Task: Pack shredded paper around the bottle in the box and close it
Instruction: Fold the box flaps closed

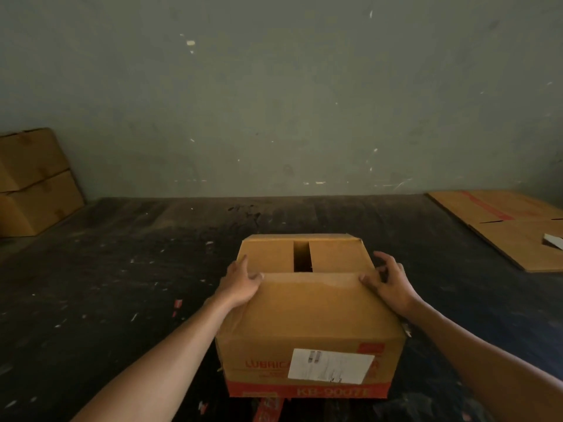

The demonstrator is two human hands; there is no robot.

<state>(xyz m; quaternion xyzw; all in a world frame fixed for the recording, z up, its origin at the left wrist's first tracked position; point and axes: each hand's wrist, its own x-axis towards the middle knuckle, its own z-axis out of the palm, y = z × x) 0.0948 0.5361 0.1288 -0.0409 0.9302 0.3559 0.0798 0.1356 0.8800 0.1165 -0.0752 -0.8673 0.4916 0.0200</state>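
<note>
A brown cardboard box point(310, 324) with red print and a white label stands on the dark table right in front of me. Its two inner flaps lie folded down with a narrow dark gap point(302, 256) between them. The near outer flap point(310, 287) is folded over the top. My left hand point(240, 283) grips that flap's left corner, and my right hand point(388, 284) presses on its right corner with fingers spread. The bottle and the shredded paper are hidden inside the box.
Two stacked cardboard boxes point(33, 184) stand at the far left against the wall. A flattened carton point(511, 226) lies at the far right with a small white object point(553, 240) on it. Paper scraps dot the dark table point(122, 284).
</note>
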